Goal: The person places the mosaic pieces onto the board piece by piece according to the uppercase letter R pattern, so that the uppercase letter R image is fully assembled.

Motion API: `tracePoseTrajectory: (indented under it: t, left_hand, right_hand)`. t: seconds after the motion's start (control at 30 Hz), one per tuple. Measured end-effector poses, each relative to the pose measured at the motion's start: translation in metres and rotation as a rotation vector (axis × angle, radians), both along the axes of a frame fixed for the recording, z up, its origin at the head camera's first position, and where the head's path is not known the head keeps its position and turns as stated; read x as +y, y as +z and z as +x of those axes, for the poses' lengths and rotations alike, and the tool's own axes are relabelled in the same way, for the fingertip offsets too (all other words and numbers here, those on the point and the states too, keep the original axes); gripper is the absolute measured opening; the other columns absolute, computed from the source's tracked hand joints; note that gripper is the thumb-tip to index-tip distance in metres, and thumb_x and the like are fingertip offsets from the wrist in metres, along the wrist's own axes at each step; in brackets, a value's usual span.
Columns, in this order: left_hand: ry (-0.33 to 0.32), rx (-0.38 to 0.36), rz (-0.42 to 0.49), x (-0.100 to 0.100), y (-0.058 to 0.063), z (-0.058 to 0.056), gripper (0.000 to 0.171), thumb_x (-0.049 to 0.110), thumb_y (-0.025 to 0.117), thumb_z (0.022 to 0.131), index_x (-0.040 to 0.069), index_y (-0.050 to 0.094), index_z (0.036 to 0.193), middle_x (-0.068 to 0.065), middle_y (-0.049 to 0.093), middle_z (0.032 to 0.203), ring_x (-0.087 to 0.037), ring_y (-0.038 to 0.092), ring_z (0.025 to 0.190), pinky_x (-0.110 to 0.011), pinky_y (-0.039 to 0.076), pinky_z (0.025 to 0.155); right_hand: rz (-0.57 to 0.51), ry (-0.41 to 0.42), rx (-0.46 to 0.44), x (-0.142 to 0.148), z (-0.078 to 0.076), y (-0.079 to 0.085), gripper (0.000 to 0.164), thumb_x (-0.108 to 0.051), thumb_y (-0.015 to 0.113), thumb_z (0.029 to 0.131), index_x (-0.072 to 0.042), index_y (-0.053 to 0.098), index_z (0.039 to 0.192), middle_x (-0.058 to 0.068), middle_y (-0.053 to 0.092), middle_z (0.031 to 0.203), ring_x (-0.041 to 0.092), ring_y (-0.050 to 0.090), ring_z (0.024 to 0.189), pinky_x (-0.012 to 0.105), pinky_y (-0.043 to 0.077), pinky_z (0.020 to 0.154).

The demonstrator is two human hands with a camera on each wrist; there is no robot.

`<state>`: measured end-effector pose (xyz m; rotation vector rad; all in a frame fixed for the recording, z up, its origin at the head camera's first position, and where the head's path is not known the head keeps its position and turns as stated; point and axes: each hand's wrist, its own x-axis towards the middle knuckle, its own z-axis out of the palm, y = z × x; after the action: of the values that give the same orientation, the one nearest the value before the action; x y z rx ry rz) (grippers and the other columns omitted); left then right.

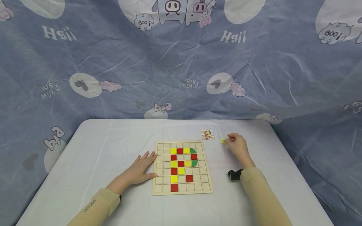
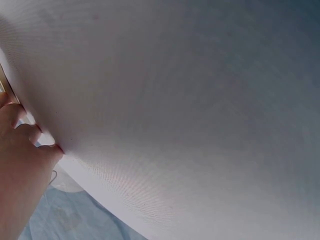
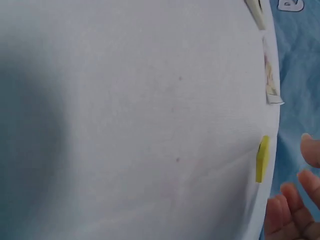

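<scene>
A square wooden grid board (image 1: pixel 205 179) lies on the table, with red, yellow and green pieces set in some of its cells. My left hand (image 1: pixel 139 171) rests at the board's left edge, fingers spread, thumb and fingertips on the rim. In the left wrist view, the fingers (image 2: pixel 30 132) also reach the board's edge. To the right of the board, my right hand (image 1: pixel 238 147) is close over a small yellow piece (image 1: pixel 223 141). The right wrist view shows this yellow piece (image 3: pixel 262 159) on the cloth, with thumb and fingers apart and a gap between them and the piece.
A small printed card (image 1: pixel 207 134) with a coloured grid pattern lies behind the board's back right corner. Near my right sleeve is a black object (image 1: pixel 234 175). White cloth (image 1: pixel 113 150) covers the table, and a blue patterned curtain (image 1: pixel 158 69) hangs behind it.
</scene>
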<state>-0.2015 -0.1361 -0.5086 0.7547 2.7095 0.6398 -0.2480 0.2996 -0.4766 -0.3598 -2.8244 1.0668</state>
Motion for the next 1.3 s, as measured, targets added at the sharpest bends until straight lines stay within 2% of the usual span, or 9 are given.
tracePoseTrajectory:
  t: [0.1, 0.23, 0.33, 0.57, 0.73, 0.87, 1.07, 1.3]
  left_hand:
    - [0.004, -0.007, -0.007, 0.0, -0.001, 0.0, 0.086, 0.048, 0.067, 0.09, 0.009, 0.028, 0.156, -0.011, 0.023, 0.163, -0.037, 0.012, 0.153, -0.06, 0.008, 0.122]
    - [-0.001, -0.001, -0.002, 0.0, -0.003, 0.0, 0.087, 0.049, 0.067, 0.089, 0.009, 0.029, 0.155, -0.012, 0.024, 0.163, -0.038, 0.013, 0.152, -0.061, 0.009, 0.122]
    - [-0.004, 0.004, 0.005, 0.0, -0.003, 0.0, 0.086, 0.048, 0.068, 0.089, 0.008, 0.029, 0.155, -0.012, 0.024, 0.163, -0.038, 0.013, 0.152, -0.061, 0.009, 0.121]
    - [-0.003, 0.021, 0.013, 0.0, -0.001, 0.001, 0.086, 0.047, 0.068, 0.089, 0.007, 0.03, 0.155, -0.014, 0.024, 0.163, -0.04, 0.014, 0.152, -0.062, 0.01, 0.121]
    - [-0.009, 0.018, 0.012, 0.0, 0.001, 0.002, 0.086, 0.047, 0.068, 0.09, 0.006, 0.03, 0.155, -0.015, 0.024, 0.162, -0.041, 0.014, 0.151, -0.064, 0.01, 0.12]
    - [-0.007, 0.014, 0.014, 0.001, 0.002, 0.001, 0.085, 0.047, 0.067, 0.09, 0.005, 0.03, 0.155, -0.016, 0.024, 0.162, -0.041, 0.014, 0.151, -0.064, 0.01, 0.12]
    - [0.002, 0.003, 0.0, 0.001, -0.002, -0.001, 0.086, 0.05, 0.067, 0.09, 0.009, 0.029, 0.156, -0.012, 0.023, 0.163, -0.038, 0.012, 0.152, -0.061, 0.008, 0.122]
    - [0.007, -0.015, 0.005, 0.0, -0.002, -0.001, 0.086, 0.049, 0.067, 0.089, 0.009, 0.029, 0.156, -0.011, 0.023, 0.164, -0.037, 0.011, 0.153, -0.06, 0.007, 0.122]
  right_hand:
    - [-0.01, -0.009, -0.021, 0.001, -0.005, -0.006, 0.048, -0.02, 0.068, 0.092, 0.009, 0.055, 0.129, 0.031, 0.054, 0.124, 0.042, 0.054, 0.112, 0.052, 0.047, 0.096]
    - [0.005, -0.032, -0.074, 0.001, -0.009, -0.015, 0.052, -0.021, 0.067, 0.093, 0.011, 0.052, 0.131, 0.031, 0.053, 0.125, 0.041, 0.051, 0.113, 0.052, 0.045, 0.097]
    - [0.023, -0.063, -0.09, 0.0, -0.009, -0.019, 0.049, -0.022, 0.067, 0.092, 0.01, 0.055, 0.127, 0.028, 0.054, 0.119, 0.039, 0.051, 0.108, 0.051, 0.045, 0.094]
    - [0.063, -0.101, -0.043, -0.001, -0.012, -0.022, 0.036, -0.021, 0.071, 0.09, 0.007, 0.065, 0.113, 0.023, 0.061, 0.103, 0.035, 0.056, 0.095, 0.045, 0.048, 0.083]
    - [0.047, -0.123, -0.096, -0.003, -0.013, -0.019, 0.036, -0.019, 0.072, 0.089, 0.007, 0.064, 0.113, 0.021, 0.063, 0.103, 0.033, 0.058, 0.093, 0.043, 0.049, 0.081]
    - [0.019, -0.119, -0.107, -0.004, -0.011, -0.016, 0.031, -0.016, 0.07, 0.09, 0.007, 0.064, 0.11, 0.019, 0.063, 0.099, 0.028, 0.057, 0.087, 0.036, 0.049, 0.074]
    - [-0.065, -0.066, -0.055, -0.006, 0.003, -0.009, 0.027, -0.017, 0.069, 0.092, 0.005, 0.067, 0.107, 0.015, 0.066, 0.092, 0.019, 0.058, 0.076, 0.024, 0.045, 0.062]
    - [-0.174, 0.078, -0.058, -0.024, 0.036, -0.002, 0.028, -0.018, 0.072, 0.09, 0.001, 0.067, 0.111, 0.011, 0.07, 0.092, 0.016, 0.064, 0.074, 0.023, 0.051, 0.062]
